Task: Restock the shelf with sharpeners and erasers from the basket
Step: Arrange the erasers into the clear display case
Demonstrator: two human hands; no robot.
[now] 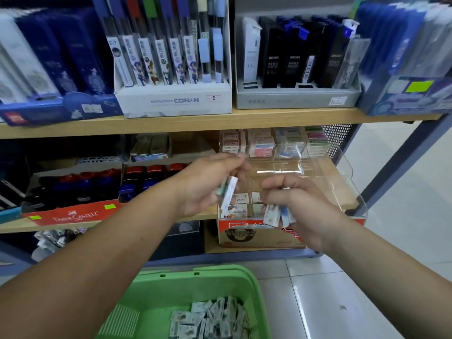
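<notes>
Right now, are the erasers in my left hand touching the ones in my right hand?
Apart. The head view shows the acrylic organizer between the erasers in the left hand and the erasers in the right hand.

Basket [247, 285] lies below the shelf [171, 123]; erasers [210, 319] inside.

Erasers [272, 216] in the fingers [272, 185] wear paper sleeves. Beyond the fingers, a clear glossy plastic bin [342, 172] sits on a matt wooden shelf [171, 123]. Below them are a smooth green plastic basket [254, 289] and glossy floor tiles [342, 302].
</notes>
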